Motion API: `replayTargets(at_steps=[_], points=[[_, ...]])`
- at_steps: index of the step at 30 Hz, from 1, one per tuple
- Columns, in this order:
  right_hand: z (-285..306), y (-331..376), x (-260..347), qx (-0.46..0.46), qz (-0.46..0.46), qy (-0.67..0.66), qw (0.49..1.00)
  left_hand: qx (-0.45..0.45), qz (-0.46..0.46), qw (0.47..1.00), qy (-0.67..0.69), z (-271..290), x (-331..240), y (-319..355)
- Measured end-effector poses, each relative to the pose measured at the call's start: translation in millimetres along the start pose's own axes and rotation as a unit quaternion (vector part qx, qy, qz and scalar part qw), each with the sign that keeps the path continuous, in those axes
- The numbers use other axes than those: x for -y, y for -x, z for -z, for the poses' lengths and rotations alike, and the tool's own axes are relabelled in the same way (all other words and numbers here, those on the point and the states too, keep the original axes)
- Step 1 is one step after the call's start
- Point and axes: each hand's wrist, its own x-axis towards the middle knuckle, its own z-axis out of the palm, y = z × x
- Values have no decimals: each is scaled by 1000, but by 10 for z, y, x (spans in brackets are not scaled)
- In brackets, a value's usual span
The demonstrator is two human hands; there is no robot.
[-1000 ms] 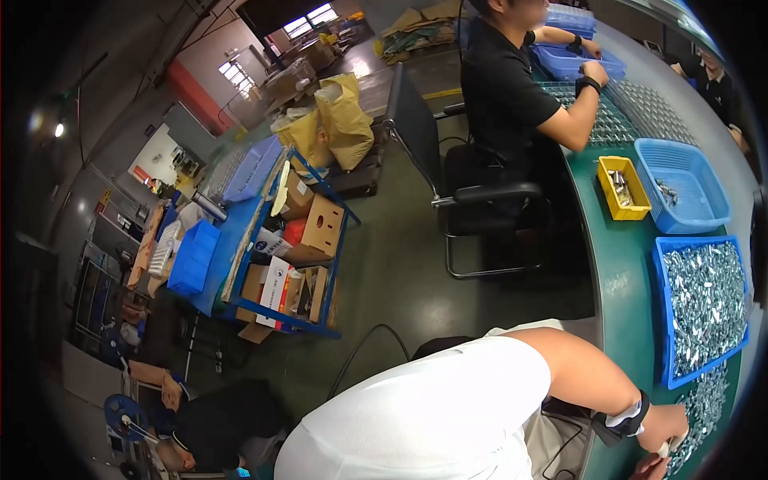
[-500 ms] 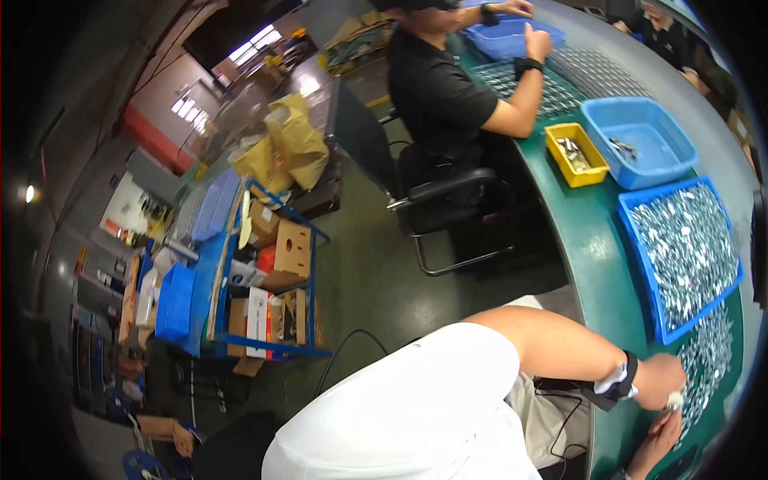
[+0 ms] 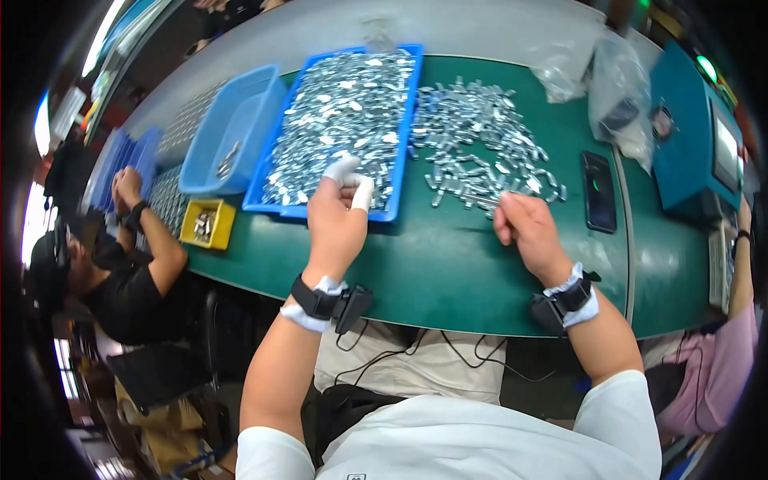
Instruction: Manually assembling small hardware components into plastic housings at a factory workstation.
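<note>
My left hand [image 3: 340, 212] is over the near edge of a blue tray [image 3: 390, 217] heaped with small shiny metal pieces [image 3: 344, 104]. White covers wrap its thumb and a finger. Those fingers are half curled, their tips a little apart, with nothing visible between them. Closed fingers of my right hand [image 3: 528, 228] hold a thin metal tool [image 3: 480, 202] that looks like tweezers. It points left, at the near edge of a loose spread of the same metal pieces [image 3: 480, 128] on the green table [image 3: 432, 272].
Left of the tray stand a light blue basin [image 3: 240, 120] and a yellow bin [image 3: 226, 233], both holding some metal pieces. A phone [image 3: 599, 192], plastic bags [image 3: 620, 96] and a teal machine [image 3: 688, 128] are at the right. Co-workers sit on both sides.
The view has swung from the aisle at the left round to the table in front. My hands, close together over the loose pieces before, are now apart.
</note>
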Motion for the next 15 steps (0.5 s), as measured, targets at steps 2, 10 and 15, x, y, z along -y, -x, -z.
replayTargets(at_steps=[2,10,15], points=[[39,-10,-3,-12,-7,-11,1000,69,-119,978,-158,-154,-75,77],[14,-17,-43,22,-6,-49,999,194,-296,829,-433,-606,-171,86],[7,19,-18,23,-2,-39,999,207,-284,852,-388,-641,-179,77]])
